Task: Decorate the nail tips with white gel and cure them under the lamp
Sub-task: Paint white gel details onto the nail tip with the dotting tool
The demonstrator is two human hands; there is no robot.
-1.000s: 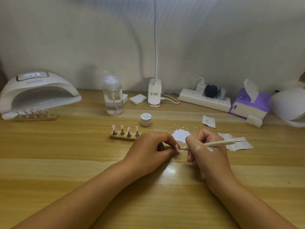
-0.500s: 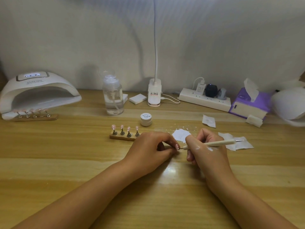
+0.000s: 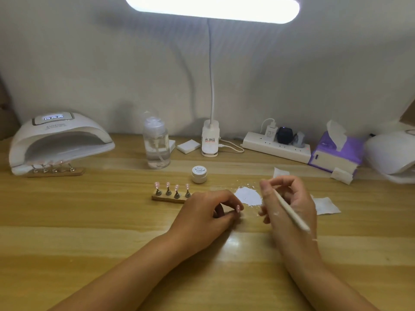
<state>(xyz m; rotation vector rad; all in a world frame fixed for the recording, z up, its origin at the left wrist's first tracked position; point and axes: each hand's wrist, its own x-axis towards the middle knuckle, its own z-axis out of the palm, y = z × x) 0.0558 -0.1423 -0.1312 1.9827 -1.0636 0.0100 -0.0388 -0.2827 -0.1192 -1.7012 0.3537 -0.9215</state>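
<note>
**One row at the lamp, one row to go**

I think we are about halfway. The far stand (image 3: 56,170) already sits at the mouth of the lamp (image 3: 58,142), way out at 9 o'clock, and the lamp's little screen is lit. The near stand (image 3: 171,196) is at 10 o'clock from the left hand (image 3: 206,214). It has four pink tips (image 3: 167,185) on it, and I cannot tell if they have white on them yet. The left hand pinches one tip (image 3: 237,208) low over the table (image 3: 89,221). The right hand (image 3: 292,198) grips the brush (image 3: 289,212). The white gel (image 3: 248,195) lies between the hands, and the jar (image 3: 199,174) is at 12 o'clock from the left hand. Left to do: finish this row and cure it.

A moment ago the brush end touched the tip. Now the right hand has lifted away to 2 o'clock. The view tipped up too, so the desk light (image 3: 211,7) shows.
</note>
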